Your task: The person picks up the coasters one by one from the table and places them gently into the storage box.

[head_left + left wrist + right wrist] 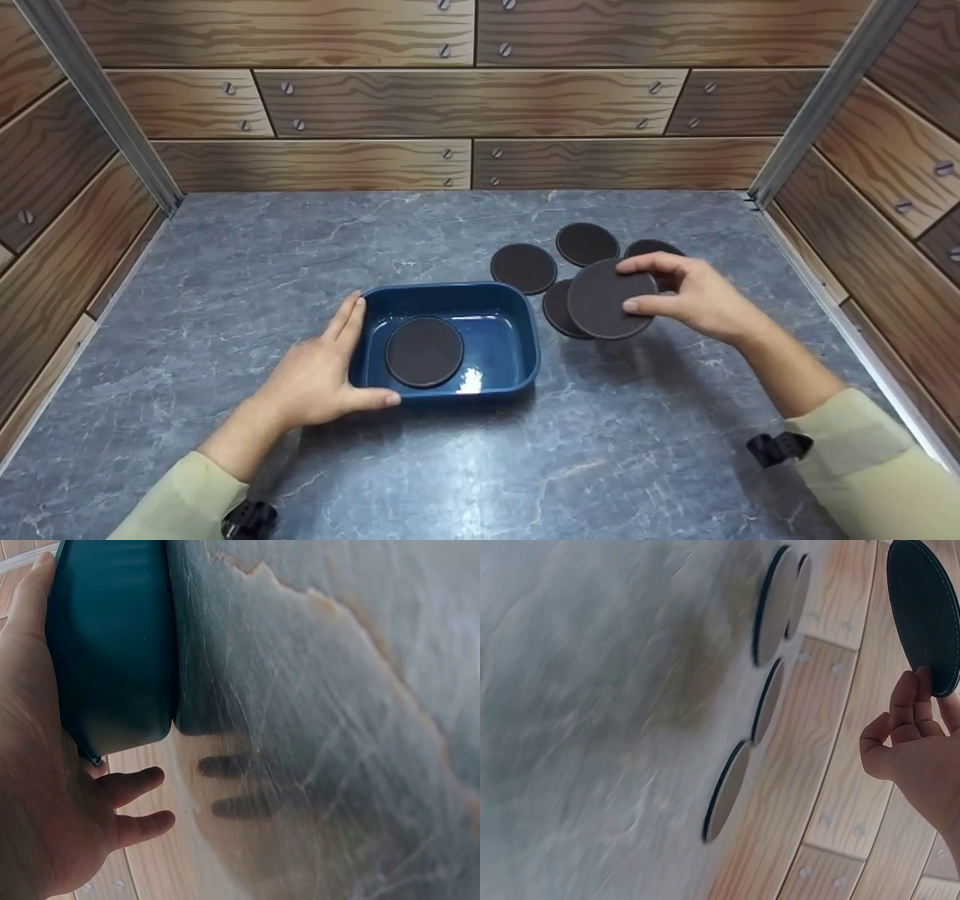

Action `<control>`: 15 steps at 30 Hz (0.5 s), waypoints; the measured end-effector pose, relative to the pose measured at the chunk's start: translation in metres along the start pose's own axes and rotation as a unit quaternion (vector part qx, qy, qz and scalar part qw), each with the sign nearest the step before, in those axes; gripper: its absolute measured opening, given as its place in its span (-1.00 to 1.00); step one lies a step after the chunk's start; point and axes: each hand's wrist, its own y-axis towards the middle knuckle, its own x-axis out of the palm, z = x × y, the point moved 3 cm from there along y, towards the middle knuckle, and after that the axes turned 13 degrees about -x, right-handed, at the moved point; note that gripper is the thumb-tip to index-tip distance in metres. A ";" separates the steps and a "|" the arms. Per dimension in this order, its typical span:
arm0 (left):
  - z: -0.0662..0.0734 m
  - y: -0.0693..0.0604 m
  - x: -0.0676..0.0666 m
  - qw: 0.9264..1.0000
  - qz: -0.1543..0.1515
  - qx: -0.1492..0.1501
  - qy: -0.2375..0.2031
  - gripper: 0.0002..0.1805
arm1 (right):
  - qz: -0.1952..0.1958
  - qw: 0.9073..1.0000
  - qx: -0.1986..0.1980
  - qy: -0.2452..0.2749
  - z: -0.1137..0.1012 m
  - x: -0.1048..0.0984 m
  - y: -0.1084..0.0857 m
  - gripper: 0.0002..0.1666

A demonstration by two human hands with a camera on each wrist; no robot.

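A blue rectangular dish point(495, 352) stands on the table, with one dark round coaster point(424, 352) lying flat in its left half. The left hand point(319, 375) grips the dish's left end, thumb on the near rim and fingers at the far left corner; the left wrist view shows this hand point(52, 765) against the dish's outer wall point(112, 645). Above the table, right of the dish, the right hand point(694, 296) pinches another coaster point(609, 298) by its edge. In the right wrist view the right hand point(922, 750) holds that coaster point(924, 611) clear of the surface.
Several more coasters lie on the marbled table point(300, 247) beyond and right of the dish, among them one point(523, 268) near its far right corner, one point(587, 244) farther back and one point(559, 307) partly under the held coaster. Wood-patterned walls point(375, 105) enclose the back and sides.
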 end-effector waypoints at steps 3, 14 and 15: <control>0.000 0.000 0.000 1.000 -0.001 -0.002 0.001 0.58 | -0.003 1.000 -0.017 0.008 -0.010 0.009 0.007 -0.45; 0.001 0.000 -0.001 1.000 -0.006 -0.005 0.003 0.56 | -0.029 0.996 -0.082 0.011 -0.041 0.055 0.037 -0.43; 0.001 0.000 -0.001 1.000 -0.007 -0.006 0.003 0.56 | -0.032 0.996 -0.086 0.014 -0.043 0.059 0.040 -0.42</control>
